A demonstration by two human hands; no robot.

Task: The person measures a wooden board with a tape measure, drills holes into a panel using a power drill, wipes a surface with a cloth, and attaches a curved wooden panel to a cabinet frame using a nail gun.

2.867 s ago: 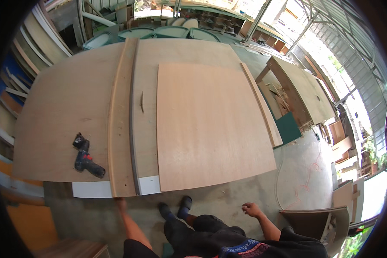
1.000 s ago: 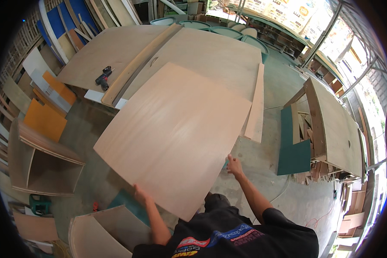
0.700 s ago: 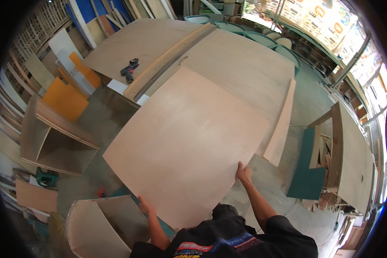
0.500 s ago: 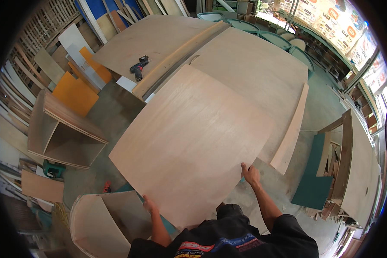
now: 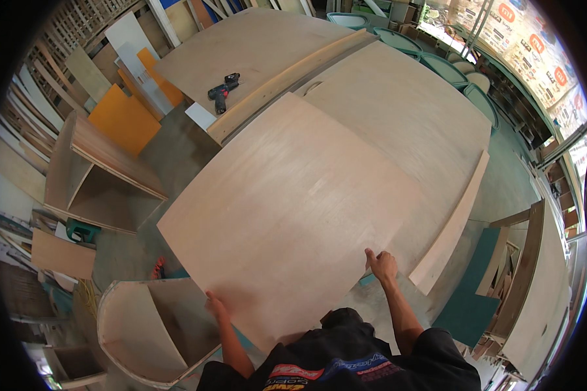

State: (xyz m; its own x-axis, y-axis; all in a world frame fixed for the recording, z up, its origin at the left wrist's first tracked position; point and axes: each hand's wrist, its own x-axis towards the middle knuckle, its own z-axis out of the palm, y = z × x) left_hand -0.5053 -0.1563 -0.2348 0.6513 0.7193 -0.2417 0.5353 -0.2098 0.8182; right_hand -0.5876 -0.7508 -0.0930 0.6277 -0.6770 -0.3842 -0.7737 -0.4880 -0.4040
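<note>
A wide, pale plywood sheet (image 5: 287, 208) lies slanted over the near part of a large worktable (image 5: 398, 111). My left hand (image 5: 219, 306) grips its left edge, thumb on the top face and the fingers mostly hidden beneath. On the sheet's right edge, my right hand (image 5: 381, 264) is closed with the thumb up, its other fingers curled at the rim. The sheet's far corner rests near a long wooden rail (image 5: 300, 81) that crosses the table. A narrow tapered wood strip (image 5: 451, 225) lies along the table's right side, apart from my right hand.
A cordless drill (image 5: 223, 92) lies beyond the rail. To the left are an open wooden cabinet (image 5: 104, 153) and a curved wooden box (image 5: 127, 326). Yellow boards (image 5: 120, 120) lean behind them. At the right stands another wooden frame (image 5: 528, 274) beside green panels (image 5: 466, 313).
The view has shifted, so the table and drill appear farther right. Against the table, the sheet has moved somewhat left, with both hands still on its edges.
</note>
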